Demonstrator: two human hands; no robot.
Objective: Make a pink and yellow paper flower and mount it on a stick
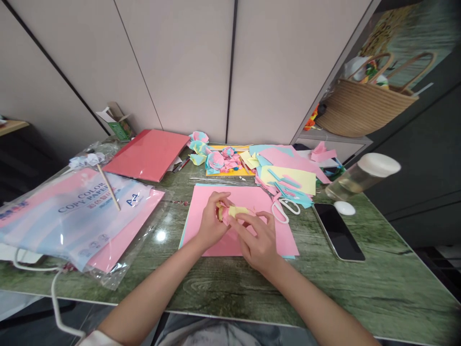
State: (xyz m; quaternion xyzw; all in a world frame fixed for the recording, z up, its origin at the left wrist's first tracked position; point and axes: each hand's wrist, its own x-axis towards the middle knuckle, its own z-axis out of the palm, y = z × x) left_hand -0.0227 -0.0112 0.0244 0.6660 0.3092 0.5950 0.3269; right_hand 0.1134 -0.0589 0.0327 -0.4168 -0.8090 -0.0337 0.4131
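Above a stack of pink paper (212, 245), both hands work on a small pink and yellow paper flower (224, 214). My left hand (212, 222) is closed round its left side, fingers curled over the folded paper. My right hand (259, 238) pinches a yellow strip (238, 210) at the flower's right side. Part of the flower is hidden by the fingers. White-handled scissors (285, 209) lie just right of the stack, their blades covered by paper scraps. Behind the stack lie several thin wires (219, 181).
Finished-looking paper flowers (215, 162) and coloured paper scraps (288, 178) lie at the back. To the right are a phone (338, 231), a white lid (345, 208) and a clear bottle (360, 178). A copy-paper bag (79, 216) and red folder (147, 154) cover the left.
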